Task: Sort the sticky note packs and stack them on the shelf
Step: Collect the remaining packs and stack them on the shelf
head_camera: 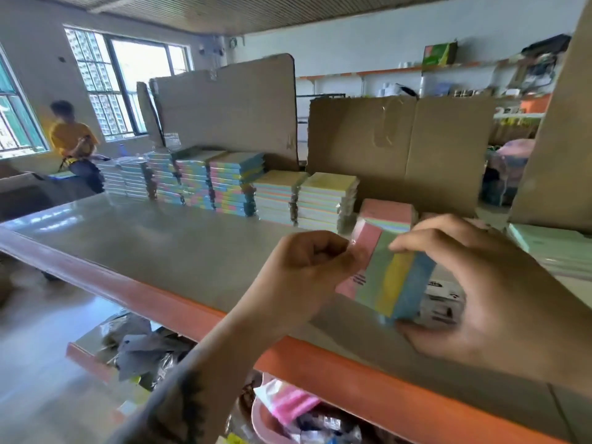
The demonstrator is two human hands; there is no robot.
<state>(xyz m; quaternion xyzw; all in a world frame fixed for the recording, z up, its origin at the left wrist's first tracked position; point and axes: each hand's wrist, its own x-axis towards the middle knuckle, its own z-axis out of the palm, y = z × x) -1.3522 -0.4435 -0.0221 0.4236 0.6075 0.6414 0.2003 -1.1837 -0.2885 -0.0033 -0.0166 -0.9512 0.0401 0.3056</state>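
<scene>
I hold a striped sticky note pack (389,277) with pink, green, yellow and blue bands above the shelf (179,251). My left hand (307,267) pinches its pink end. My right hand (493,283) grips the pack from the blue side, fingers over its top edge and thumb under it. Just behind stands a short pink-topped stack (389,211). Farther back, a row of sticky note stacks (237,184) runs leftward, with yellow-topped stacks (326,197) nearest me.
The shelf has an orange front rail (320,357). Upright cardboard sheets (400,142) back the stacks, and a cardboard wall (557,139) rises at the right. White packs (557,248) lie at far right. Clutter fills the lower shelf (144,347). A person in yellow (72,139) sits by the window.
</scene>
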